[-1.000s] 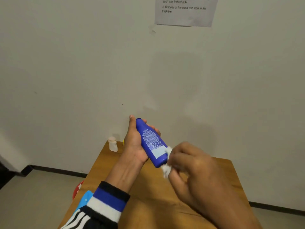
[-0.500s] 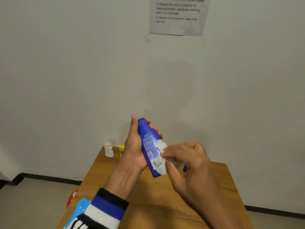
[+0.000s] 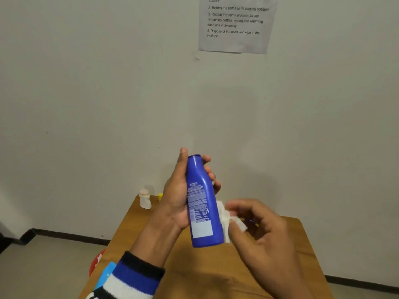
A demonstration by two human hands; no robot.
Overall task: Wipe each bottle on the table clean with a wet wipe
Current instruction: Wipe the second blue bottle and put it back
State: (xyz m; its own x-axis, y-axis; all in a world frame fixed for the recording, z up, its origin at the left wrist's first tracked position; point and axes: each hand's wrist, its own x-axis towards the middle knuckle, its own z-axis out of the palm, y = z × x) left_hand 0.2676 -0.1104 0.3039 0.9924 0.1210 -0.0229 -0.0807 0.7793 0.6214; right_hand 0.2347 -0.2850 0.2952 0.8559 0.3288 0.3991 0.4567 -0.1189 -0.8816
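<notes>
My left hand [image 3: 176, 195] grips a blue bottle [image 3: 201, 201] in the air above the wooden table [image 3: 172, 262], its printed label facing me and its narrow end pointing up. Held in the curled fingers of my right hand [image 3: 263, 236] is a crumpled white wet wipe [image 3: 226, 219], pressed to the bottle's lower right side. A small white bottle [image 3: 145, 198] stands at the table's far left corner, with a yellow object [image 3: 160, 196] just to its right, mostly hidden behind my left hand.
The table stands against a pale wall, which carries a sheet of printed instructions [image 3: 236, 23]. A light blue flat object [image 3: 105, 275] lies at the table's near left edge. Something red [image 3: 97, 261] sits on the floor to the left of the table.
The bottle has turned more upright in my left hand. My right hand slid the wipe from the label face to the bottle's lower right side. The view tilted upward.
</notes>
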